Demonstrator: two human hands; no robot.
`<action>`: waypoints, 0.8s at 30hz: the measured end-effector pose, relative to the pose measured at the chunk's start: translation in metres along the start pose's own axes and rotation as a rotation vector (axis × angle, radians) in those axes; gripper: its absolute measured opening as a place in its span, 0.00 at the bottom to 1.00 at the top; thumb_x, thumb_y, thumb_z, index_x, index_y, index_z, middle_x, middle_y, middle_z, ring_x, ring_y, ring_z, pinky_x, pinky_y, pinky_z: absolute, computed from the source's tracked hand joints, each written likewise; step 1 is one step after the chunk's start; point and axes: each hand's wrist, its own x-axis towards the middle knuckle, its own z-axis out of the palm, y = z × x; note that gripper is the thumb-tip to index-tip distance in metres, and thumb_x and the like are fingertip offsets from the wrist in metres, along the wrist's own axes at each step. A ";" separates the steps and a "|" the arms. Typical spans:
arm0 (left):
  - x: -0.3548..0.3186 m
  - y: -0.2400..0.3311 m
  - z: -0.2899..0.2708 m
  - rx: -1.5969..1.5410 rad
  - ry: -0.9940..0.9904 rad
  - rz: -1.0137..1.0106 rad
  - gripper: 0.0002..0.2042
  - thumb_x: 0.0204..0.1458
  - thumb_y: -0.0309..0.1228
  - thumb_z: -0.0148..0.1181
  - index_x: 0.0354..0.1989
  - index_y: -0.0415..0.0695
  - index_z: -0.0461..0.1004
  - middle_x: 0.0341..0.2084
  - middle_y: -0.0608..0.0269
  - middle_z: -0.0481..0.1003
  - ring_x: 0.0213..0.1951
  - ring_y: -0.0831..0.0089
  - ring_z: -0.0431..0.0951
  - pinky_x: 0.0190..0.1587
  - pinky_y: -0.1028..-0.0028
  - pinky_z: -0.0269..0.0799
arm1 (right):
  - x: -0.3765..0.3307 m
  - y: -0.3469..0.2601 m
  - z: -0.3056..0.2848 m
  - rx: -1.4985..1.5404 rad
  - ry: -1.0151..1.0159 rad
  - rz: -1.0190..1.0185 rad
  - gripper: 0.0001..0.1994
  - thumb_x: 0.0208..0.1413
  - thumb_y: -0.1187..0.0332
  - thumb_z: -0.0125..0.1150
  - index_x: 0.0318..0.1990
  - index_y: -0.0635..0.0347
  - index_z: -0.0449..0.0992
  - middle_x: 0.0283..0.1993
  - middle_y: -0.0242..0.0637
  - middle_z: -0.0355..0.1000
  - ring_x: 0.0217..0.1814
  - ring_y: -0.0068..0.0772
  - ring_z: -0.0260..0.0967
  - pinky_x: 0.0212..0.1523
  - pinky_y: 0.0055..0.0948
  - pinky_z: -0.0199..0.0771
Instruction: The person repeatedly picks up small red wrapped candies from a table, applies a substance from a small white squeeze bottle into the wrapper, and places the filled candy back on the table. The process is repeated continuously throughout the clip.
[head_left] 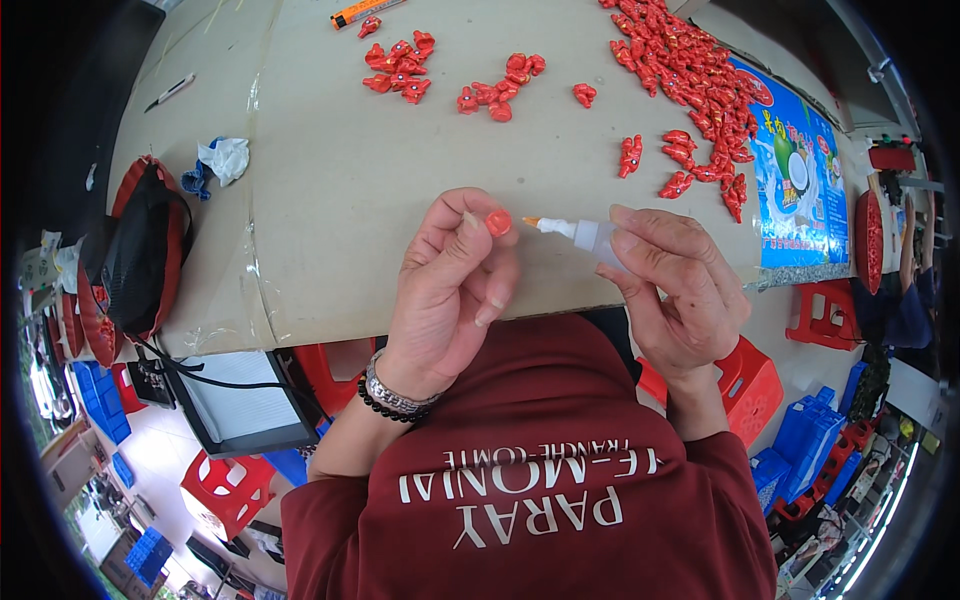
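Observation:
Between the thumb and forefinger of my left hand [452,275] is a small round red piece [498,222], its flat side turned toward me. My right hand [685,280] grips a translucent white squeeze bottle [600,243] with a white neck and a thin orange tip [532,222]. That tip points left at the red piece, a small distance from it. Both hands are above the near edge of the table. Beyond them lie glossy red figurines: a loose cluster [398,68] at far left, another group [500,88] in the middle, and single ones [630,156] to the right.
A large pile of red figurines [690,70] covers the far right, beside a blue printed sheet [800,165]. Crumpled white tissue [226,160], a black-and-red bag [148,250] and a pen [170,91] are on the left. An orange box-like stick [366,11] lies at the far edge.

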 end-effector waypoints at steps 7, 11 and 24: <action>-0.001 0.000 0.001 0.035 0.035 0.019 0.11 0.60 0.34 0.50 0.46 0.41 0.67 0.31 0.65 0.72 0.18 0.82 0.65 0.14 0.85 0.55 | 0.000 0.000 0.000 -0.003 0.001 -0.012 0.15 0.30 0.86 0.63 0.31 0.64 0.78 0.33 0.42 0.74 0.32 0.39 0.74 0.31 0.30 0.76; -0.002 -0.001 0.001 0.041 0.052 0.035 0.10 0.59 0.32 0.52 0.46 0.41 0.68 0.30 0.67 0.71 0.17 0.83 0.64 0.14 0.85 0.54 | 0.001 -0.001 -0.004 -0.035 -0.071 -0.035 0.13 0.36 0.80 0.71 0.32 0.67 0.74 0.36 0.49 0.76 0.34 0.41 0.76 0.33 0.31 0.77; -0.001 0.002 0.001 0.075 0.065 0.080 0.08 0.57 0.26 0.55 0.44 0.42 0.68 0.33 0.69 0.74 0.18 0.84 0.65 0.15 0.85 0.53 | 0.000 -0.003 -0.004 -0.026 -0.082 -0.017 0.13 0.35 0.81 0.71 0.31 0.67 0.74 0.35 0.49 0.76 0.35 0.41 0.76 0.34 0.31 0.77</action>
